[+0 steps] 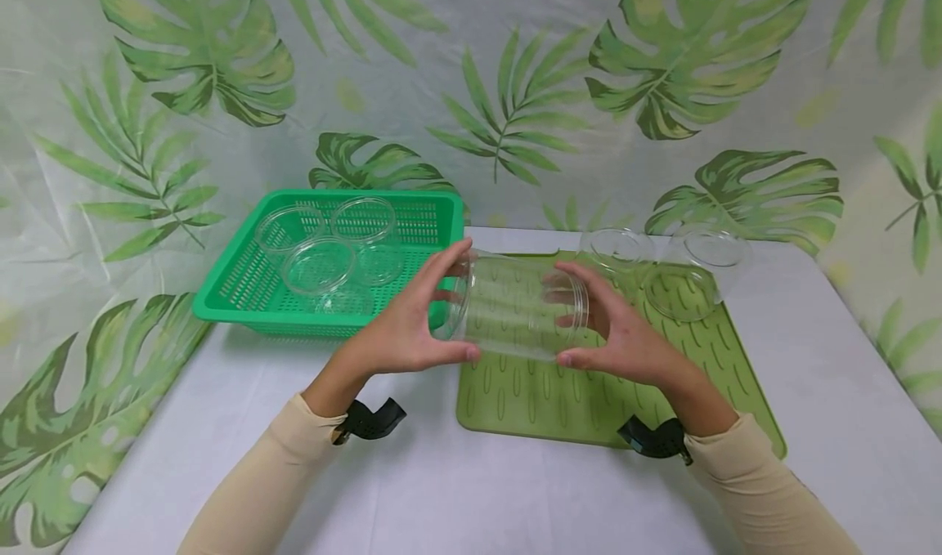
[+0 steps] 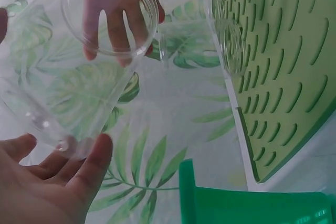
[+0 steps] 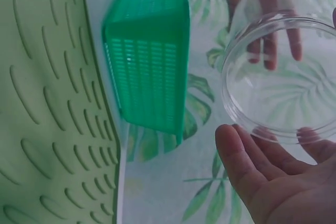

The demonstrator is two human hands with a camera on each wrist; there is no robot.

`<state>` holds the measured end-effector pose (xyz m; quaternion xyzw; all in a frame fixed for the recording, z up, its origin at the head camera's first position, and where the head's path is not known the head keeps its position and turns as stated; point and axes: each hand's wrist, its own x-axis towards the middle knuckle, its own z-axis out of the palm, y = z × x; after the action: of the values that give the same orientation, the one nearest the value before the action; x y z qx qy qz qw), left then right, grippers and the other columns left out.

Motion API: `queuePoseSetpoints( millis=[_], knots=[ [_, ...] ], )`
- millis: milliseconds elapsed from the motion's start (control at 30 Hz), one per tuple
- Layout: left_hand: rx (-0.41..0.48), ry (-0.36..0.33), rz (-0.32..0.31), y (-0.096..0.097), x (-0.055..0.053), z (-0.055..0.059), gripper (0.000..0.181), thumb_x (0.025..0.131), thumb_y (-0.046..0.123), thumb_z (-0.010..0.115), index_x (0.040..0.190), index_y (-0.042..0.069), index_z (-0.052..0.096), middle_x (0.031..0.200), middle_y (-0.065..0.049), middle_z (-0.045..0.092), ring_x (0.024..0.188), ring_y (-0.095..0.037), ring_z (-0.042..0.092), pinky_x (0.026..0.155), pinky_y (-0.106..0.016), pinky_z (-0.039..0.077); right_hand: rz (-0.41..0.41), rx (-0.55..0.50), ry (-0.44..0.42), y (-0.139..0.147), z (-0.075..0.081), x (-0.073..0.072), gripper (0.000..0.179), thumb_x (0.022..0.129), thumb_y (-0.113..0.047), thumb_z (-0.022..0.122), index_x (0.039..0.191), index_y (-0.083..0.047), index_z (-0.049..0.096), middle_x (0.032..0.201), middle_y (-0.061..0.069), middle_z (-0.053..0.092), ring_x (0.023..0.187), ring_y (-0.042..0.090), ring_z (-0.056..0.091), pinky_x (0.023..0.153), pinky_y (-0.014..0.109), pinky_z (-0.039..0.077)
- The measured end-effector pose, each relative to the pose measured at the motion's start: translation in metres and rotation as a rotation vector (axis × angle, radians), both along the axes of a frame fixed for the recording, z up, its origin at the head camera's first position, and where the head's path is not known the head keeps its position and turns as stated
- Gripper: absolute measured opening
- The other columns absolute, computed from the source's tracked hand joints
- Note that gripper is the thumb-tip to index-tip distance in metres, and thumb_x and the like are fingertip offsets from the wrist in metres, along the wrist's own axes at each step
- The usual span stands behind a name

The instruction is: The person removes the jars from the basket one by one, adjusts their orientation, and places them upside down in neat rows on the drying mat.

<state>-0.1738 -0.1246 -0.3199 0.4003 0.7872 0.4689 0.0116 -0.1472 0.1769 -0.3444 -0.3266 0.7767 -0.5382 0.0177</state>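
Note:
A clear, see-through jar [image 1: 518, 306] is held on its side in the air over the green ridged mat [image 1: 515, 404]. My left hand [image 1: 412, 318] grips its closed, rounded end, thumb below and fingers round the far side. At the ringed mouth end, my right hand [image 1: 621, 326] holds it the same way. The left wrist view shows the left fingertips against the jar's base [image 2: 68, 145]. In the right wrist view, the fingers lie along the jar's rim [image 3: 231, 93], and the other hand shows through the clear wall.
A green slotted basket [image 1: 221, 302] at the left contains several clear jars, one of them a front jar [image 1: 320, 269]. Two more clear jars, a left one [image 1: 616, 248] and a right one [image 1: 706, 252], stand on the mat's back right part. A leaf-print cloth [image 1: 508, 114] hangs behind.

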Motion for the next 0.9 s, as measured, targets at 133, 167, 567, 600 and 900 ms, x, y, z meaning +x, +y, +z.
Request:
queuePoseSetpoints(
  millis=[133,167,567,600,900],
  knots=[
    [0.034,0.063,0.02,0.002,0.0,0.002,0.107,0.078,0.064,0.073,0.159,0.02,0.02,0.154,-0.01,0.035,0.138,-0.022,0.04,0.104,-0.044,0.049,0.007,0.008,-0.017,-0.001,-0.003,-0.001,0.099,0.08,0.004,0.078,0.157,-0.014,0.02,0.152,0.022,0.037,0.132,0.008,0.052,0.1,0.029,0.053],
    [0.039,0.078,0.025,0.002,0.0,0.003,0.108,0.076,0.072,0.068,0.158,0.019,0.022,0.154,-0.01,0.035,0.138,-0.022,0.04,0.104,-0.044,0.049,0.006,0.012,-0.019,-0.001,-0.004,-0.001,0.098,0.08,0.003,0.078,0.157,-0.014,0.02,0.152,0.022,0.037,0.132,0.009,0.052,0.1,0.031,0.053],
    [0.048,0.118,0.035,0.007,0.001,0.006,0.108,0.076,0.078,0.062,0.156,0.014,0.028,0.153,-0.011,0.036,0.135,-0.032,0.042,0.102,-0.048,0.05,-0.023,0.065,-0.014,-0.002,-0.01,0.0,0.097,0.08,-0.002,0.08,0.157,-0.017,0.022,0.153,0.016,0.04,0.13,0.024,0.053,0.096,0.034,0.054],
    [0.045,0.121,0.038,0.008,0.0,0.006,0.108,0.076,0.077,0.063,0.156,0.014,0.028,0.153,-0.012,0.037,0.135,-0.032,0.042,0.102,-0.049,0.05,-0.025,0.067,-0.015,-0.002,-0.01,0.0,0.097,0.08,-0.002,0.08,0.157,-0.017,0.022,0.153,0.016,0.04,0.13,0.027,0.053,0.096,0.035,0.054],
    [-0.004,0.161,0.077,0.012,0.003,0.013,0.1,0.072,0.025,0.087,0.154,0.014,0.032,0.15,-0.008,0.04,0.132,-0.027,0.044,0.098,-0.045,0.051,-0.041,0.088,-0.029,-0.001,-0.012,0.001,0.096,0.082,-0.004,0.079,0.157,-0.019,0.022,0.153,0.019,0.041,0.13,0.041,0.052,0.093,0.036,0.055]
  ],
)
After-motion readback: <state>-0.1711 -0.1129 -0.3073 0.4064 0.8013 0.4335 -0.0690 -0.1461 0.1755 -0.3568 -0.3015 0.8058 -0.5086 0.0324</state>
